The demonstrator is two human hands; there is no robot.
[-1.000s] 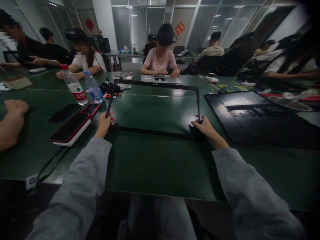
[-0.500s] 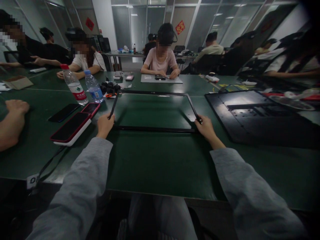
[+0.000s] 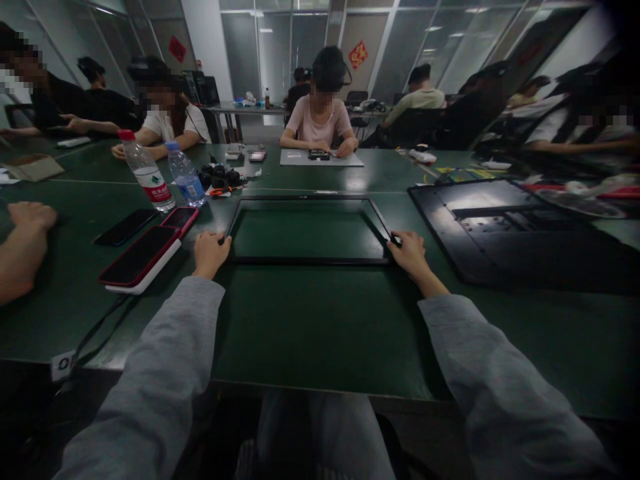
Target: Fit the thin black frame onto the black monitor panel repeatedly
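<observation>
A thin black rectangular screen bezel (image 3: 310,261) is held level just in front of me, with the green table (image 3: 320,327) showing through its opening. On its left side my left hand (image 3: 212,253) is closed, the thumb on top. Opposite, my right hand (image 3: 411,255) pinches the right side near the front corner. The bezel's far edge is tilted slightly up or lies near the tabletop; I cannot tell whether it touches.
To the right lies a large black panel (image 3: 500,233). Phones (image 3: 140,257), two water bottles (image 3: 150,177) and black and orange small items (image 3: 220,179) are on the left. Another person's hand (image 3: 33,217) rests at far left. A person (image 3: 320,120) works across the table.
The bezel's far edge has come down toward the table, so the frame looks flatter. Both hands keep their hold on its sides.
</observation>
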